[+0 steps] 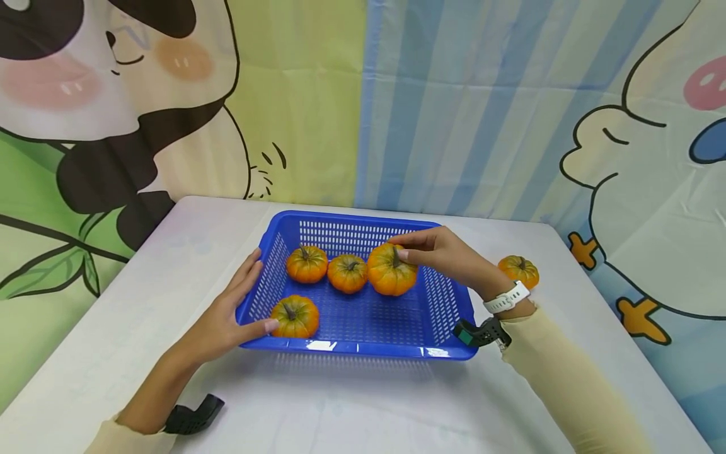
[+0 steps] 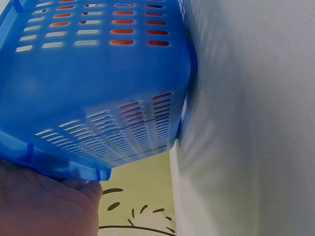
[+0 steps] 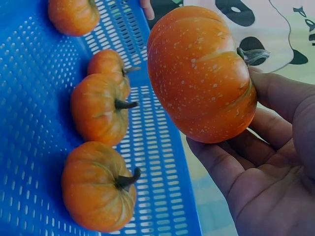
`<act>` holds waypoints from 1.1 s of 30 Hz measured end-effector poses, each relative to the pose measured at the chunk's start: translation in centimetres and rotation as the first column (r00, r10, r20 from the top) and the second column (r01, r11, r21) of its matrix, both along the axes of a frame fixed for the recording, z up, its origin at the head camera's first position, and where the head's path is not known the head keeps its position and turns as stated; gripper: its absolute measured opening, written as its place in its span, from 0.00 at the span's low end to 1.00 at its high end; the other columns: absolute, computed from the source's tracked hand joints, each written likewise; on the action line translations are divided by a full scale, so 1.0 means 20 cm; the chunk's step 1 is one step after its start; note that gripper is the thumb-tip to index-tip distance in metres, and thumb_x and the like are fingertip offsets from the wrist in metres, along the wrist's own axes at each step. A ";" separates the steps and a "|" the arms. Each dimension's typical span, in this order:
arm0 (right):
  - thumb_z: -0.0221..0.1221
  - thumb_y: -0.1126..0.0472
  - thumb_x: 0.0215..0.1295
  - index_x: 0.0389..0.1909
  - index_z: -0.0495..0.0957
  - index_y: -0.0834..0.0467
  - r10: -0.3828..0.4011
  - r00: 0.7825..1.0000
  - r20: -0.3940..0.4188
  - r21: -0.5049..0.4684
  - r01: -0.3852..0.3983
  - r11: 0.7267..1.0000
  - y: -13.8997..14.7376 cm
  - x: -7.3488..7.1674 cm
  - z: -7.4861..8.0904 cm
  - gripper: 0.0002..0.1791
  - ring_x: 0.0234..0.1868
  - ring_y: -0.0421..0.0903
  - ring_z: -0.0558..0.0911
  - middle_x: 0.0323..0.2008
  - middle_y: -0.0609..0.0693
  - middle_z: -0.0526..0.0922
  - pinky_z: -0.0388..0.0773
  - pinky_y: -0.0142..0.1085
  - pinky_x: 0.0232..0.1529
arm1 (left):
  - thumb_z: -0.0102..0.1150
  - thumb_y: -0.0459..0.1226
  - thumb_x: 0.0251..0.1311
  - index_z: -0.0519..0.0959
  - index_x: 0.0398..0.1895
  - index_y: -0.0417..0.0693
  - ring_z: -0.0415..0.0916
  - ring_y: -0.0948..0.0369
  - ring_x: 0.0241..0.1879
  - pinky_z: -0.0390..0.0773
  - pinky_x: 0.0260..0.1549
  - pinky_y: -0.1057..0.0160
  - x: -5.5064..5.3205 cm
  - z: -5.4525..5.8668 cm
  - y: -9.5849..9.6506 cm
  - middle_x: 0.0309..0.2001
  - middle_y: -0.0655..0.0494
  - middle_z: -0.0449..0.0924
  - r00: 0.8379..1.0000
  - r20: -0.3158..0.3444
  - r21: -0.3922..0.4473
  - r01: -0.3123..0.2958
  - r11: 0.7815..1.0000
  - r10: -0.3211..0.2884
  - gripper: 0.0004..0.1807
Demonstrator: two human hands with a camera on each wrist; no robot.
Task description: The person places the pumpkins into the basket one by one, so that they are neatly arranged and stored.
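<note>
A blue plastic basket (image 1: 357, 347) with slotted walls stands on the table. My left hand (image 1: 227, 312) holds its near left corner, thumb over the rim and fingers along the outside; the left wrist view shows this hand (image 2: 54, 201) against the rim. My right hand (image 1: 439, 252) pinches an orange pumpkin (image 1: 391, 271) near its stem, raised above the basket, as the right wrist view shows of the same pumpkin (image 3: 202, 73). Several pumpkins sit inside, among them one at the back left (image 1: 307, 265) and one near the left thumb (image 1: 296, 317). The raised one hides part of the basket in the head view.
Another pumpkin (image 1: 517, 270) lies on the white-covered table (image 1: 351, 410), right of the basket and behind the right wrist. A cartoon-printed curtain (image 1: 454, 113) hangs behind the table. Both wrists wear black devices, and the right one also has a white watch (image 1: 507, 298).
</note>
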State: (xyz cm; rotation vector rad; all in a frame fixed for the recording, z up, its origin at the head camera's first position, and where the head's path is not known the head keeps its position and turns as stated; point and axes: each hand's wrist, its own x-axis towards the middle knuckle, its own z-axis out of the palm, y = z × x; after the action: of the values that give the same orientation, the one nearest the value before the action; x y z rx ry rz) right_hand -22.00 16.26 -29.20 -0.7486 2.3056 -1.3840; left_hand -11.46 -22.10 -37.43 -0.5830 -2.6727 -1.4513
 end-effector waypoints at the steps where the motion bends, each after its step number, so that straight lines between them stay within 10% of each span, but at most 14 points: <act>1: 0.60 0.55 0.69 0.58 0.79 0.56 0.006 1.000 -0.002 0.006 -0.006 1.000 -0.01 0.00 0.00 0.19 0.54 0.47 0.79 0.53 0.51 0.82 0.79 0.41 0.52 | 0.67 0.45 0.55 0.43 0.78 0.46 0.33 0.49 0.75 0.48 0.63 0.30 0.00 0.00 0.00 0.78 0.60 0.31 1.000 -0.001 0.000 -0.001 1.000 0.001 0.54; 33: 0.61 0.58 0.68 0.56 0.82 0.54 0.155 0.987 0.042 0.144 -0.160 0.977 -0.22 -0.04 -0.10 0.17 0.49 0.44 0.81 0.50 0.46 0.83 0.78 0.36 0.52 | 0.66 0.44 0.55 0.44 0.78 0.45 0.33 0.47 0.75 0.48 0.62 0.30 0.00 0.00 0.00 0.78 0.59 0.31 1.000 -0.008 0.015 0.000 1.000 0.000 0.53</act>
State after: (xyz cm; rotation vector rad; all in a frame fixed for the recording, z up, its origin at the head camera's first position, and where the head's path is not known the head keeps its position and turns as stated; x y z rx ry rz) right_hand -22.86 11.78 -31.19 -0.8375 2.2421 -1.1353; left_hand -11.42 -22.05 -37.47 -0.5865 -2.6532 -1.4648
